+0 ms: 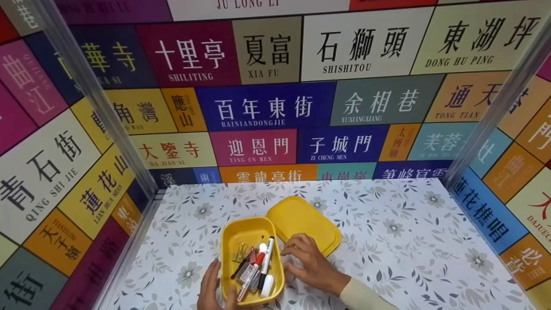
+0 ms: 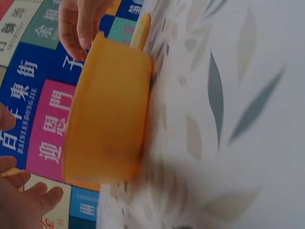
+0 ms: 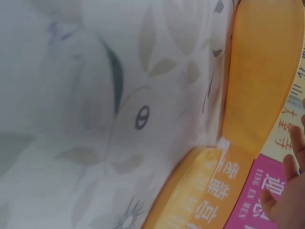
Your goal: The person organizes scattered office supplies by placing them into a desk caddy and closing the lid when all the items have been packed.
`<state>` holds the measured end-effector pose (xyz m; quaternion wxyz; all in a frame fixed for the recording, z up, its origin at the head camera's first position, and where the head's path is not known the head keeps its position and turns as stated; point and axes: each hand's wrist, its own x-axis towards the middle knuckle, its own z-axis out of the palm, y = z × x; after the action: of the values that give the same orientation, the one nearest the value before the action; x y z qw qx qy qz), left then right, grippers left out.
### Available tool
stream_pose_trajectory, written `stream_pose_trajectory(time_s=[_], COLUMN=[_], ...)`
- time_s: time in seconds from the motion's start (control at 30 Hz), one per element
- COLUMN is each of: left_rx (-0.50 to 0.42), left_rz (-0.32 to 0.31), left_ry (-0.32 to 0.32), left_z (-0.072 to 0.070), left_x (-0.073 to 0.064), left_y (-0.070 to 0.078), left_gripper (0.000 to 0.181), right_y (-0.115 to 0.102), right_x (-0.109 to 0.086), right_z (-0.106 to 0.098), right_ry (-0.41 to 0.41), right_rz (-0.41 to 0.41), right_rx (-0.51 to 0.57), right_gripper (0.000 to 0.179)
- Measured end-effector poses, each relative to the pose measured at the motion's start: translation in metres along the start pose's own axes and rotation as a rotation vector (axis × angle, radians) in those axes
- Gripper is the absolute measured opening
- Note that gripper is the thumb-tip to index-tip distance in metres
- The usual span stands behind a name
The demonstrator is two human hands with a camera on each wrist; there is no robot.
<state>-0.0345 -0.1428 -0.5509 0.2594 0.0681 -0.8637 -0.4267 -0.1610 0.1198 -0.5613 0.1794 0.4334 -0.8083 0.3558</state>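
Observation:
A yellow plastic box (image 1: 224, 241) stands without its lid on the table. Inside lie a white marker (image 1: 267, 254), a red-capped pen (image 1: 259, 258), binder clips (image 1: 241, 253) and other small items, partly covering one another. Its yellow lid (image 1: 301, 217) lies flat behind and to the right. My left hand (image 1: 211, 286) is beside the box's left wall, and the left wrist view has its loosely bent fingers (image 2: 45, 195) apart from the wall. By the right rim is my right hand (image 1: 311, 263), fingers slightly bent, holding nothing visible; whether it touches the rim I cannot tell.
A white cloth with grey leaves and flowers covers the table (image 1: 400, 258). Panels of coloured street-name signs (image 1: 262, 105) enclose the back and both sides, with clear upright strips (image 1: 490, 125) at the corners.

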Motion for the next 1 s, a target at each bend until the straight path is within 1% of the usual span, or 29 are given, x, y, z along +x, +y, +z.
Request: stream_pose_trajectory(time_s=[0.13, 0.23, 0.3, 0.37, 0.53, 0.57, 0.63, 0.73, 0.77, 0.8, 0.87, 0.9, 0.97, 1.0], left_rx=[0.064, 0.029, 0.02, -0.014, 0.003, -0.001, -0.018, -0.025, -0.04, -0.04, -0.048, -0.047, -0.062, -0.051], left_rz=[0.05, 0.098, 0.126, 0.141, 0.124, 0.138, 0.197, 0.294, 0.328, 0.346, 0.359, 0.354, 0.349, 0.334], left_ry=[0.048, 0.095, 0.105, 0.099, 0.053, 0.05, 0.059, 0.092, 0.104, 0.117, 0.13, 0.127, 0.109, 0.097], left_z=[0.01, 0.017, 0.022, 0.025, 0.037, 0.039, 0.045, 0.055, 0.058, 0.061, 0.066, 0.068, 0.073, 0.075], left_x=[-0.003, -0.005, -0.006, -0.007, -0.012, -0.013, -0.015, -0.018, -0.019, -0.02, -0.022, -0.023, -0.026, -0.028], left_y=[0.012, 0.017, 0.02, 0.025, 0.04, 0.042, 0.045, 0.046, 0.046, 0.047, 0.049, 0.05, 0.054, 0.056], left_gripper=[0.073, 0.075, 0.077, 0.078, 0.078, 0.079, 0.081, 0.083, 0.082, 0.081, 0.079, 0.078, 0.076, 0.075], right_y=[0.004, 0.007, 0.009, 0.011, 0.017, 0.018, 0.019, 0.022, 0.023, 0.024, 0.026, 0.027, 0.029, 0.03], right_x=[-0.004, -0.007, -0.01, -0.012, -0.019, -0.021, -0.023, -0.026, -0.027, -0.027, -0.029, -0.029, -0.031, -0.032], right_z=[-0.005, -0.008, -0.01, -0.012, -0.017, -0.017, -0.02, -0.023, -0.024, -0.025, -0.026, -0.027, -0.029, -0.029], right_ry=[0.014, 0.016, 0.018, 0.025, 0.051, 0.055, 0.059, 0.065, 0.069, 0.073, 0.085, 0.091, 0.108, 0.113], right_rz=[0.022, 0.053, 0.08, 0.096, 0.094, 0.094, 0.097, 0.109, 0.11, 0.111, 0.107, 0.108, 0.104, 0.106], right_rx=[-0.017, -0.015, -0.007, -0.001, -0.011, -0.016, -0.024, -0.028, -0.026, -0.024, -0.02, -0.019, -0.021, -0.023], right_gripper=[0.033, 0.033, 0.033, 0.033, 0.033, 0.033, 0.034, 0.036, 0.036, 0.036, 0.035, 0.034, 0.035, 0.036])
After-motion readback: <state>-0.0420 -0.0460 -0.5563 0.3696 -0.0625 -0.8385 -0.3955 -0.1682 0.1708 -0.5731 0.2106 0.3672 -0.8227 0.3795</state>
